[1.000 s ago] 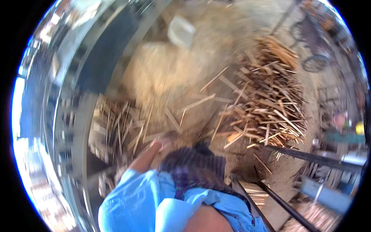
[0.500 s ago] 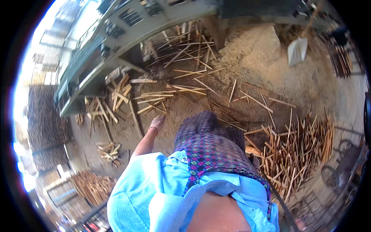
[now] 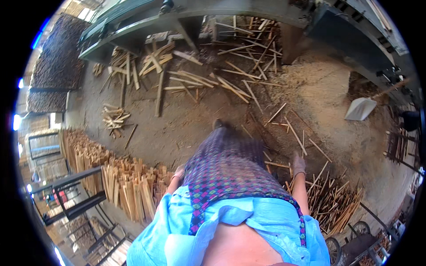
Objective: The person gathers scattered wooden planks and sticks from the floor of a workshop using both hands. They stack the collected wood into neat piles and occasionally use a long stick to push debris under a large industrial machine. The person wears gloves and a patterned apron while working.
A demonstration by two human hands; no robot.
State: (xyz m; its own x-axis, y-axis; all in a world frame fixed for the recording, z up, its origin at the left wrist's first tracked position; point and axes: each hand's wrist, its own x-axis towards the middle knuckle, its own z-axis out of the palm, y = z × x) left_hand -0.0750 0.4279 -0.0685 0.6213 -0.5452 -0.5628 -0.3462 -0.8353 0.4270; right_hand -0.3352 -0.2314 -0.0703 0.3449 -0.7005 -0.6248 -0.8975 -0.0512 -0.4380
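My right hand (image 3: 299,163) hangs beside my patterned apron (image 3: 230,173), its fingers stretched downward with nothing seen in them. It seems to wear a pale glove. Just beyond and below it is a heap of thin wooden strips (image 3: 339,201). My left hand (image 3: 179,172) hangs at my other side, partly hidden by the apron, so its fingers do not show clearly. Near it in the view stand stacked wooden slats (image 3: 137,188). A dark shoe (image 3: 217,124), blurred, shows past the apron's hem.
Loose wood strips (image 3: 188,80) lie scattered ahead. A long greenish machine frame (image 3: 146,29) spans the far side. Sawdust (image 3: 319,84) spreads at the far right beside a white shovel (image 3: 360,108). A metal rack (image 3: 66,195) stands left; wheels (image 3: 333,248) show at lower right.
My view has turned left, so the machine and strips shift rightward and the stacked slats come into sight. My right hand has come into view; my left is now partly behind the apron.
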